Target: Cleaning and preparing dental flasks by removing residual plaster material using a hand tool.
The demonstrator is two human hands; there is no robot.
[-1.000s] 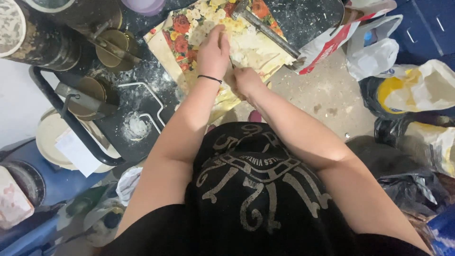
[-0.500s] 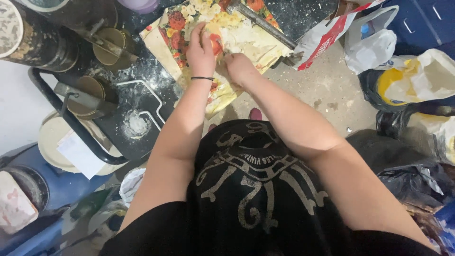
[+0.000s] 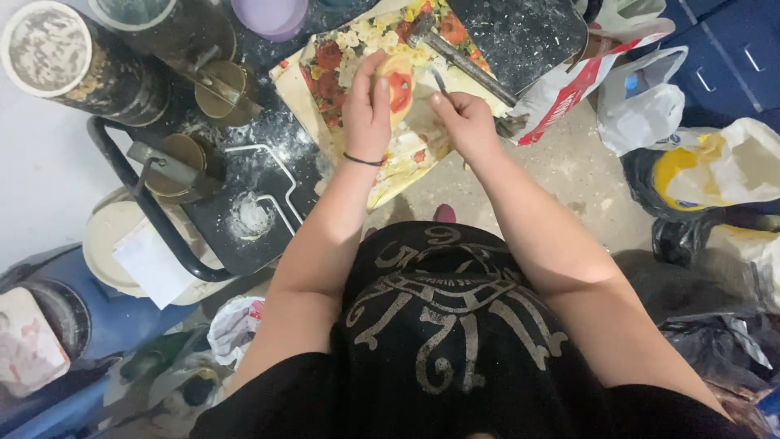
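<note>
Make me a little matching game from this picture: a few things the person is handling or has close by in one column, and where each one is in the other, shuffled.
Things:
1. small round disc with a red centre
2. thin metal tool
3. purple bowl
4. black hair tie

Places:
a. around the left wrist
b. at the top edge, beyond the floral cloth
c. under the left hand
d. in the right hand

Pairs: 1-c, 2-d, 3-b, 4-a
</note>
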